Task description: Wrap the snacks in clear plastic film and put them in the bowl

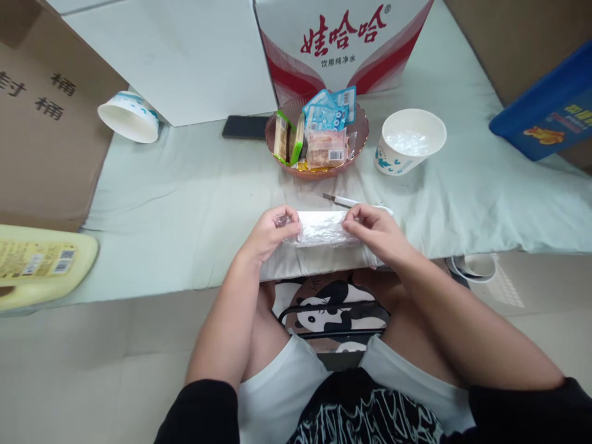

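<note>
My left hand point(272, 233) and my right hand point(377, 232) pinch the two ends of a flat white piece in crinkled clear plastic point(322, 229), held level over the table's front edge. What is inside the plastic I cannot make out. Just behind it lies a slim white craft knife point(346, 201), its dark tip pointing left; my right hand partly hides its other end. A pink glass bowl point(317, 175) farther back holds wrapped snacks point(327, 148) and blue sachets point(325, 116). To its right stands a paper cup point(391, 161) with crumpled clear plastic point(407, 143) inside.
A dark phone point(246, 127) lies left of the bowl. Another paper cup point(128, 117) rests on its side by a brown carton point(55, 154). A red-and-white box point(342, 49) stands behind. Bottles flank the cloth-covered table point(185, 228): yellow point(46, 265) left, blue point(550, 105) right.
</note>
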`<state>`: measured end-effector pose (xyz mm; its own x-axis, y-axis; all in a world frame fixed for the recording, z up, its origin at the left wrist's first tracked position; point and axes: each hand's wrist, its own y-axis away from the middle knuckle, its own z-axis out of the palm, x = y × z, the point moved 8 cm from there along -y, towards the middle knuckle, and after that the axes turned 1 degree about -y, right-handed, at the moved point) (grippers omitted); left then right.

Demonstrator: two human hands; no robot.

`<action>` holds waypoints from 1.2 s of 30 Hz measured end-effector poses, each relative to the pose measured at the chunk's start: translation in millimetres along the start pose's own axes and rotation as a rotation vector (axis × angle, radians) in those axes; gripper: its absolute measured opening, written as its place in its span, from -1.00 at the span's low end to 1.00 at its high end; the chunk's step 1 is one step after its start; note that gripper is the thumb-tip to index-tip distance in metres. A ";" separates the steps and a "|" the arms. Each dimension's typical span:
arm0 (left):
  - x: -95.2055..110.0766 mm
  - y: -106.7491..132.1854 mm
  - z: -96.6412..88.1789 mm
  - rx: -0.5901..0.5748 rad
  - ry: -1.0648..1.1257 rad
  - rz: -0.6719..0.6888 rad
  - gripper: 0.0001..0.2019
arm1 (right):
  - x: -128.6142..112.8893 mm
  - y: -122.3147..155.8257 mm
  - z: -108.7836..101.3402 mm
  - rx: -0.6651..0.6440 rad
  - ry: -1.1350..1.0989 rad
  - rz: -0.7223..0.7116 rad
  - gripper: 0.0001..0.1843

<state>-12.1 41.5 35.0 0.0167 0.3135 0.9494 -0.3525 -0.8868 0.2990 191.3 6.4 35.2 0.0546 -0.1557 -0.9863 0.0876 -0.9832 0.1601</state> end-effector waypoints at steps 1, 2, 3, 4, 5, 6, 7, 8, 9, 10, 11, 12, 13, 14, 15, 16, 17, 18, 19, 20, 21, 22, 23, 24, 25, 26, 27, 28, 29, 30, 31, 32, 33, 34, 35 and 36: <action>-0.8 -1.6 -2.1 0.037 -0.046 0.025 -0.71 | 2.3 0.0 -0.5 0.017 0.014 0.014 -0.64; -0.4 -3.1 -5.1 0.083 -0.063 0.061 -0.63 | 3.2 0.2 -2.3 0.053 0.005 0.019 -0.52; 1.5 -3.8 -10.2 0.150 -0.057 0.112 -0.56 | 2.4 1.0 -5.9 0.108 -0.009 0.010 -0.42; 4.6 -3.3 -17.3 0.240 -0.040 0.172 -0.54 | -0.3 2.4 -11.0 0.178 -0.006 -0.012 -0.38; 7.4 -1.6 -24.4 0.329 -0.024 0.224 -0.57 | -4.5 4.7 -16.9 0.258 0.027 -0.047 -0.43; 8.7 0.0 -29.0 0.387 -0.010 0.250 -0.63 | -10.3 7.8 -22.4 0.338 0.091 -0.095 -0.55; 7.7 0.1 -29.1 0.390 0.004 0.238 -0.68 | -17.5 11.7 -26.0 0.406 0.171 -0.159 -0.70; 3.8 -1.7 -23.7 0.329 0.019 0.185 -0.68 | -25.0 15.5 -25.9 0.444 0.258 -0.235 -0.84; -2.4 -3.8 -13.2 0.214 0.037 0.103 -0.62 | -31.9 18.6 -21.0 0.437 0.341 -0.321 -0.91; -9.4 -4.4 0.1 0.080 0.056 0.013 -0.55 | -37.3 21.0 -11.1 0.383 0.413 -0.413 -0.92; -15.4 -3.1 12.0 -0.029 0.071 -0.061 -0.49 | -40.3 23.2 3.0 0.282 0.474 -0.500 -0.94; -19.6 -1.5 19.3 -0.078 0.073 -0.106 -0.46 | -40.9 26.0 19.2 0.157 0.523 -0.577 -0.97; -22.0 -0.8 21.0 -0.065 0.057 -0.125 -0.46 | -39.7 29.6 35.2 0.029 0.561 -0.636 -0.98; -23.0 -0.8 17.8 -0.002 0.027 -0.124 -0.49 | -38.1 33.6 48.0 -0.074 0.582 -0.681 -0.93; -22.7 -0.8 11.9 0.083 -0.013 -0.110 -0.53 | -37.4 37.1 56.2 -0.135 0.581 -0.717 -0.88; -21.4 -0.6 6.1 0.157 -0.056 -0.091 -0.58 | -37.7 38.8 58.6 -0.143 0.561 -0.730 -0.84; -19.5 -0.5 2.3 0.197 -0.097 -0.071 -0.63 | -38.2 37.8 55.5 -0.100 0.527 -0.713 -0.83; -17.5 -0.6 1.4 0.197 -0.131 -0.051 -0.66 | -37.6 34.4 48.3 -0.030 0.478 -0.662 -0.81; -15.6 -0.9 3.2 0.162 -0.159 -0.033 -0.69 | -34.3 29.3 39.4 0.041 0.416 -0.575 -0.76; -13.9 -1.0 7.1 0.104 -0.182 -0.015 -0.71 | -28.1 23.5 31.1 0.094 0.343 -0.465 -0.68; -12.4 -0.4 12.2 0.039 -0.203 0.002 -0.73 | -19.9 17.9 25.9 0.110 0.266 -0.348 -0.57; -11.3 0.6 17.4 -0.021 -0.220 0.016 -0.73 | -11.1 13.0 25.1 0.084 0.194 -0.241 -0.48; -10.7 1.8 22.7 -0.076 -0.233 0.028 -0.74 | -3.4 9.4 27.8 0.029 0.138 -0.155 -0.45; -10.5 2.9 27.6 -0.123 -0.240 0.037 -0.74 | 2.2 7.1 32.0 -0.031 0.110 -0.095 -0.51; -10.5 3.7 31.5 -0.157 -0.237 0.046 -0.75 | 5.7 5.7 35.6 -0.078 0.104 -0.059 -0.61; -10.4 4.1 34.0 -0.173 -0.224 0.056 -0.75 | 7.1 4.8 37.6 -0.103 0.109 -0.043 -0.71; -10.9 4.0 35.4 -0.180 -0.203 0.058 -0.75 | 6.9 4.0 37.8 -0.105 0.110 -0.041 -0.78; -11.7 3.7 35.9 -0.180 -0.175 0.053 -0.73 | 6.1 3.4 36.7 -0.092 0.099 -0.040 -0.82; -12.4 3.2 35.3 -0.173 -0.142 0.045 -0.70 | 5.5 3.0 35.3 -0.078 0.072 -0.031 -0.83; -13.0 2.9 34.5 -0.167 -0.107 0.036 -0.67 | 5.3 2.7 34.6 -0.074 0.033 -0.014 -0.81; -13.1 2.8 33.7 -0.164 -0.072 0.027 -0.65 | 4.7 2.7 34.2 -0.074 -0.013 -0.001 -0.77; -12.5 2.7 32.5 -0.158 -0.035 0.021 -0.63 | 3.4 2.8 33.7 -0.072 -0.058 0.003 -0.74; -11.1 2.7 30.5 -0.144 0.004 0.021 -0.63 | 1.4 3.0 33.0 -0.069 -0.101 -0.005 -0.73; -9.2 2.5 27.9 -0.122 0.043 0.026 -0.65 | -0.8 3.3 31.9 -0.062 -0.140 -0.020 -0.76; -7.4 2.2 25.3 -0.099 0.077 0.030 -0.68 | -2.5 3.6 30.6 -0.053 -0.175 -0.034 -0.80; -5.9 1.7 23.2 -0.080 0.105 0.034 -0.71 | -3.0 3.8 29.1 -0.045 -0.199 -0.040 -0.84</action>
<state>8.8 30.2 32.1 -0.0934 0.3213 0.9424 -0.4248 -0.8689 0.2541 162.6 0.4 37.6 -0.1467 -0.1371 -0.9796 0.1301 -0.9844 0.1183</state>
